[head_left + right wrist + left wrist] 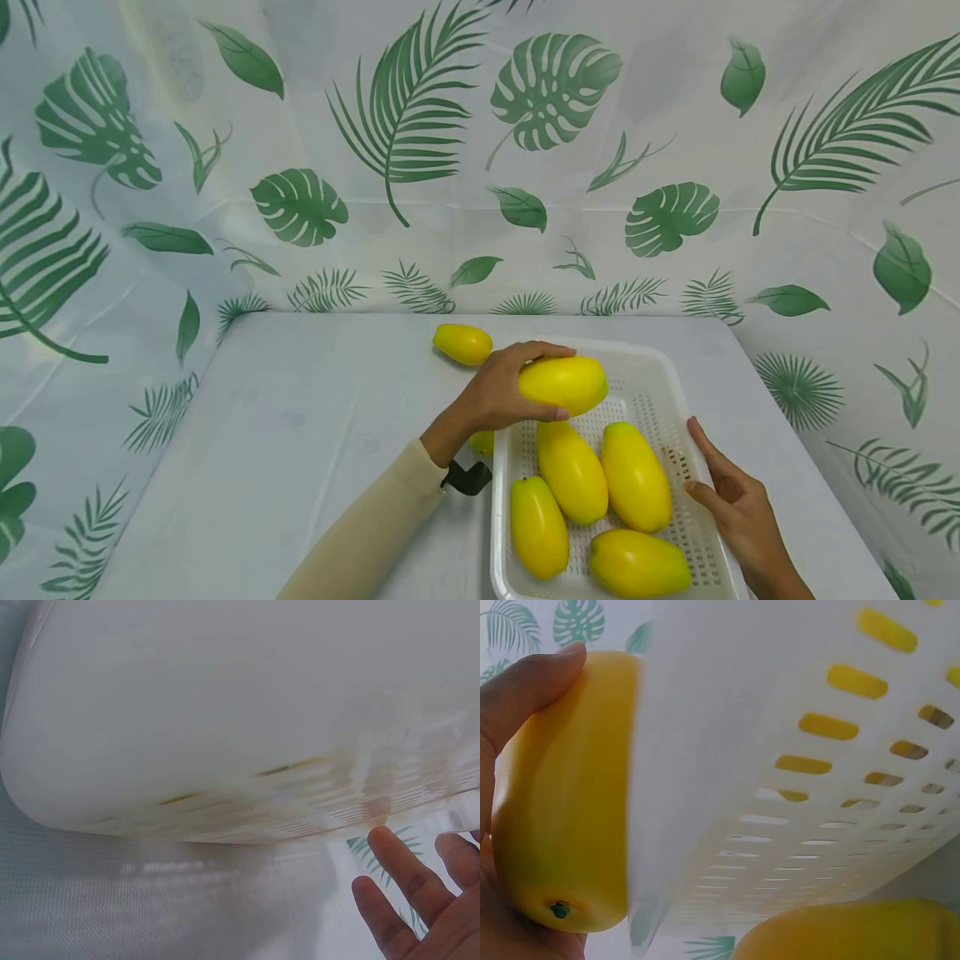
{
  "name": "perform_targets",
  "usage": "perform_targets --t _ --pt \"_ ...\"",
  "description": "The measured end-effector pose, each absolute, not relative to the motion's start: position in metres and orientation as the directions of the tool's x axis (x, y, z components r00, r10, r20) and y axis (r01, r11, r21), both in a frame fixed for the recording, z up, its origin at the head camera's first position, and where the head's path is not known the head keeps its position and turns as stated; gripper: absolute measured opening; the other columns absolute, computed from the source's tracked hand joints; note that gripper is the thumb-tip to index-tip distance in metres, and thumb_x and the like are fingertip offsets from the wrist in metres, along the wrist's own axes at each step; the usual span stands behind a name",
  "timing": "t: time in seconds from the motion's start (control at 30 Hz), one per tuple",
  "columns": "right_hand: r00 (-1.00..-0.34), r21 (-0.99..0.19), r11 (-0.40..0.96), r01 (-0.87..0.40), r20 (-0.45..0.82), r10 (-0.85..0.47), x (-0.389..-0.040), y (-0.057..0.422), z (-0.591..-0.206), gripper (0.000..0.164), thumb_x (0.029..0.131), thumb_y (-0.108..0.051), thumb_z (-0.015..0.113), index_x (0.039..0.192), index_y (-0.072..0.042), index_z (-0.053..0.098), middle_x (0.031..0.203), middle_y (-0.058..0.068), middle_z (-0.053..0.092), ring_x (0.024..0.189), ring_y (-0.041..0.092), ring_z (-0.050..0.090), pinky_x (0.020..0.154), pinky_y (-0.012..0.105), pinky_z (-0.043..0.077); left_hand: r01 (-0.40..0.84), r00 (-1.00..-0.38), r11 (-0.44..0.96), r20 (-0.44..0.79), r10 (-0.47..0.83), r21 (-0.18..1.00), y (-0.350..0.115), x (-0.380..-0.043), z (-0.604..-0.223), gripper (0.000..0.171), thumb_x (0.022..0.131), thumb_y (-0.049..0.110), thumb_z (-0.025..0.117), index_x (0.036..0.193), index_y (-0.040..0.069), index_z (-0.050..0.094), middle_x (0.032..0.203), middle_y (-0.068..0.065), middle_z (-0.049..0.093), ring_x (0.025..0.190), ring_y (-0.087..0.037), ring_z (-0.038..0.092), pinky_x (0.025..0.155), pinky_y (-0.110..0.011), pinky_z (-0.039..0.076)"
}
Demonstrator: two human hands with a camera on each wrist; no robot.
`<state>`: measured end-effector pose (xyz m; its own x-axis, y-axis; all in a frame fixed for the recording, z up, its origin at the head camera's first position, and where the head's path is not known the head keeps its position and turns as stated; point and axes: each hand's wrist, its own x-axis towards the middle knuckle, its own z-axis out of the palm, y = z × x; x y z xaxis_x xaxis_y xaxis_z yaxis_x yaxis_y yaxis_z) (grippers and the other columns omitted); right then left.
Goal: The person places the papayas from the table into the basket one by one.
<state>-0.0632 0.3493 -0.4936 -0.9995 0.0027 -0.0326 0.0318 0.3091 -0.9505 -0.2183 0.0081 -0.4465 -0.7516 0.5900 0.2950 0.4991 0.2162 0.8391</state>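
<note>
In the head view my left hand (498, 387) grips a yellow papaya (564, 385) with a greenish end above the basket's far left part. The left wrist view shows the thumb along this papaya (566, 795), whose small green stem mark faces the camera. Below it stands a white perforated plastic basket (501, 517) with several yellow papayas inside, one papaya (636, 477) among them. At the basket's right side, my right hand (738, 504) holds the rim, thumb over the edge and fingers outside. The right wrist view shows its spread fingers (409, 874) by the basket wall.
One papaya (462, 344) lies on the white-covered table (300, 433) behind my left hand. Another papaya (482, 443), mostly hidden by the left wrist and basket, lies beside the basket's left wall. A leaf-print sheet (450, 242) hangs behind and at both sides.
</note>
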Motion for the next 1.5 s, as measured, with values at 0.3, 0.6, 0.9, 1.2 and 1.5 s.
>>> perform_targets --t 0.3,0.6,0.9,1.2,1.5 --pt "-1.000 -0.956 0.292 0.027 -0.029 -0.003 -0.062 0.348 -0.494 0.070 0.109 -0.009 0.058 0.169 -0.024 0.027 0.175 -0.014 0.025 0.130 -0.018 0.053 0.087 0.019 0.061 0.504 -0.747 0.222 0.292 0.598 0.835 0.008 -0.218 -0.448 0.073 0.082 0.038 0.092 0.148 0.033 0.061 0.148 0.014 0.063 0.122 -0.007 0.061 0.098 -0.029 0.054" --pt "-0.999 -0.955 0.296 0.031 -0.033 0.000 -0.062 0.348 -0.495 0.070 0.109 -0.009 0.059 0.169 -0.024 0.027 0.175 -0.015 0.025 0.129 -0.018 0.053 0.086 0.019 0.062 0.513 -0.739 0.244 0.279 0.613 0.823 0.006 -0.219 -0.449 0.073 0.084 0.037 0.090 0.150 0.026 0.061 0.154 0.009 0.060 0.136 -0.023 0.060 0.114 -0.039 0.052" --pt "-0.999 -0.956 0.291 0.033 -0.032 0.009 -0.063 0.347 -0.493 0.070 0.109 -0.009 0.059 0.169 -0.024 0.027 0.175 -0.014 0.024 0.128 -0.018 0.053 0.085 0.020 0.062 0.494 -0.761 0.235 0.286 0.583 0.837 -0.008 -0.215 -0.448 0.070 0.085 0.034 0.091 0.148 0.028 0.063 0.151 0.007 0.062 0.136 -0.023 0.059 0.113 -0.049 0.052" --pt "-0.999 -0.953 0.301 0.044 -0.040 0.019 -0.062 0.348 -0.493 0.070 0.108 -0.010 0.060 0.169 -0.024 0.028 0.175 -0.016 0.023 0.128 -0.022 0.050 0.086 0.017 0.060 0.456 -0.789 0.197 0.292 0.541 0.868 -0.029 -0.213 -0.451 0.067 0.086 0.030 0.090 0.147 0.029 0.063 0.146 0.008 0.064 0.134 -0.022 0.059 0.114 -0.051 0.051" --pt "-0.999 -0.947 0.318 0.047 -0.043 0.020 -0.063 0.349 -0.492 0.069 0.109 -0.011 0.060 0.169 -0.025 0.028 0.175 -0.016 0.025 0.128 -0.020 0.052 0.085 0.019 0.062 0.411 -0.829 0.220 0.262 0.494 0.885 -0.046 -0.211 -0.455 0.065 0.087 0.031 0.089 0.146 0.031 0.064 0.146 0.012 0.063 0.133 -0.021 0.059 0.118 -0.045 0.048"
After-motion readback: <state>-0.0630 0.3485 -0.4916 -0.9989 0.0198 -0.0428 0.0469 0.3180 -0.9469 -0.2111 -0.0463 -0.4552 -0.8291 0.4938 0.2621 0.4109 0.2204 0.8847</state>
